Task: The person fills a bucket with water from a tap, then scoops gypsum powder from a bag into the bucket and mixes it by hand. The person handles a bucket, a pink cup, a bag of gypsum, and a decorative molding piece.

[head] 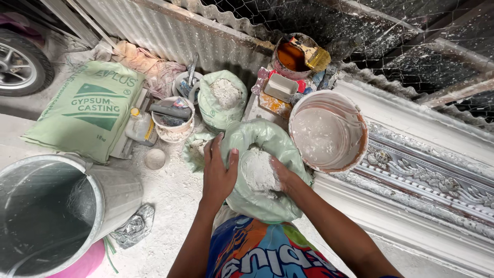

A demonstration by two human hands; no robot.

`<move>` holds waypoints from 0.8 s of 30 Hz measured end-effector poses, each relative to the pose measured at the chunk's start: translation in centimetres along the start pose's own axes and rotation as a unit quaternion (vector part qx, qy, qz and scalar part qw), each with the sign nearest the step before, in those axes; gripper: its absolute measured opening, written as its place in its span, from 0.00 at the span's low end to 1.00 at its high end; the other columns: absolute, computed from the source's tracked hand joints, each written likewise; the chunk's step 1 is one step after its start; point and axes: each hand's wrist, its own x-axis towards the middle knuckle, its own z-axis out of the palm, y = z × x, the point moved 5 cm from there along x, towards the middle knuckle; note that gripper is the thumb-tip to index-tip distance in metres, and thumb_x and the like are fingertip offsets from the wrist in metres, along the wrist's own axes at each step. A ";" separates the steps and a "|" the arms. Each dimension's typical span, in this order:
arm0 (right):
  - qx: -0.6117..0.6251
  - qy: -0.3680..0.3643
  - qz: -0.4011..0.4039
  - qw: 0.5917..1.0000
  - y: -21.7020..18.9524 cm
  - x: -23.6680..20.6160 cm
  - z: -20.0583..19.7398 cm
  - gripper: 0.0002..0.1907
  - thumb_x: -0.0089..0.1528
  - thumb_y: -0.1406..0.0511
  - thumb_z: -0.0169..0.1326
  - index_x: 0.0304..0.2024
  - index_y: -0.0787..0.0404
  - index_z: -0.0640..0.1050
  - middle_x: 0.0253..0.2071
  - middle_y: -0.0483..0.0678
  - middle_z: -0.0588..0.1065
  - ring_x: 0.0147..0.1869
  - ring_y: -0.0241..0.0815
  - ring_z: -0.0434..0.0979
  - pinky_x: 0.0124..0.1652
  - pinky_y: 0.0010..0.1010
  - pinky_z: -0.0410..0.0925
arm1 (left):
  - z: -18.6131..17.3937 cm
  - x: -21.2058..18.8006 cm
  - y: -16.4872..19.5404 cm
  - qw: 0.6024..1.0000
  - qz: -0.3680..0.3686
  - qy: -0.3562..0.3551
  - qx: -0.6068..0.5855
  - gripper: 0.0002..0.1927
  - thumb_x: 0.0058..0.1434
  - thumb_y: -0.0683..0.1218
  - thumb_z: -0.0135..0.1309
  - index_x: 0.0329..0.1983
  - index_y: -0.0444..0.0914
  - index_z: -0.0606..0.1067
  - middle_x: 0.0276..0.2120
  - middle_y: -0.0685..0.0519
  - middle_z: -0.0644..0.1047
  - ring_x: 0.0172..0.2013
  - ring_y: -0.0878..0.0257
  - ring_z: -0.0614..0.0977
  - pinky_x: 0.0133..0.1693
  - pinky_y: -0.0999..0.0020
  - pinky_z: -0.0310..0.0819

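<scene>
**Hands at the open powder sack**

Head view: your left hand (218, 172) grips the rim of the pale green sack (262, 206) at 6 o'clock; your right hand (282, 177) digs into its lumpy white powder (257, 172), grip hidden. Dusty floor (170, 198), bucket (328, 131) at 2 o'clock, corrugated wall (175, 31).

At frame centre a bag (262, 175) of powder (257, 172) sits between the left hand (218, 175) on its rim and the right hand (280, 177) inside it. A bucket (329, 131) stands just right of it, a smaller bag (222, 98) above it. A sack (87, 110) lies upper left, with a drum (51, 211) at lower left.
</scene>
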 end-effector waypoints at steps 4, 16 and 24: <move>0.062 -0.012 -0.025 0.998 -0.8 -0.4 0.7 0.24 0.71 0.55 0.38 0.55 0.63 0.77 0.48 0.53 0.81 0.45 0.49 0.84 0.45 0.45 0.77 | 0.4 0.4 0.9 0.999 0.027 0.023 0.017 0.26 0.73 0.52 0.44 0.68 0.32 0.65 0.64 0.34 0.66 0.63 0.38 0.70 0.62 0.51 0.65; 0.039 0.098 -0.268 0.958 -12.9 -8.2 -9.2 0.23 0.73 0.59 0.38 0.64 0.66 0.70 0.59 0.59 0.73 0.60 0.58 0.75 0.58 0.55 0.70 | 1.6 1.1 0.3 0.998 0.013 0.054 0.013 0.28 0.74 0.53 0.42 0.68 0.27 0.62 0.62 0.32 0.66 0.62 0.36 0.70 0.62 0.50 0.63; -0.232 0.376 -0.177 0.880 -19.7 -9.2 -13.9 0.27 0.70 0.56 0.37 0.66 0.64 0.65 0.63 0.61 0.67 0.68 0.60 0.66 0.59 0.56 0.64 | 2.4 1.3 0.6 0.998 0.012 0.053 0.038 0.29 0.73 0.53 0.44 0.68 0.27 0.61 0.63 0.32 0.64 0.62 0.36 0.70 0.61 0.49 0.64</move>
